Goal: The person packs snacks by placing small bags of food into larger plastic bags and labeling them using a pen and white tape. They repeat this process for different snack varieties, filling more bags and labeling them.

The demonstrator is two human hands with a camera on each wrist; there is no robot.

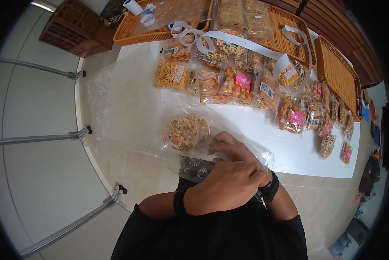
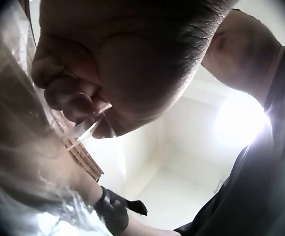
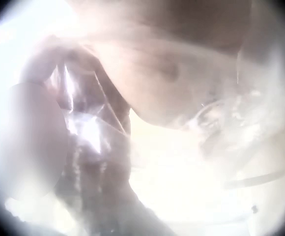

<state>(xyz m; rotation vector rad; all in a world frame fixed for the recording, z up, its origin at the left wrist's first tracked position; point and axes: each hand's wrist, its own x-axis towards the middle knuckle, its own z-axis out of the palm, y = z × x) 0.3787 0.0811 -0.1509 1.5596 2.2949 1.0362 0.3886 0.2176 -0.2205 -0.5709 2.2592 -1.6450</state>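
A large clear plastic bag [image 1: 146,149] spreads in front of my body, with a packet of crumbly, nutty-looking snack [image 1: 188,132] showing through its film. My left hand [image 1: 229,184] crosses over the right wrist, and its curled fingers pinch a fold of clear film [image 2: 96,120] in the left wrist view. My right hand [image 1: 231,147] lies beyond the left one, bent fingers close to the packet's right side. Film overlaps that hand, and glare blurs it in the right wrist view, so I cannot tell whether it grips the plastic.
Many snack packets [image 1: 237,84] cover the white table [image 1: 250,125]. A white perforated strip [image 1: 246,40] curls over them. Wicker trays [image 1: 339,76] stand behind, one holding a tape roll [image 1: 147,19]. A metal-framed panel [image 1: 34,143] is at the left.
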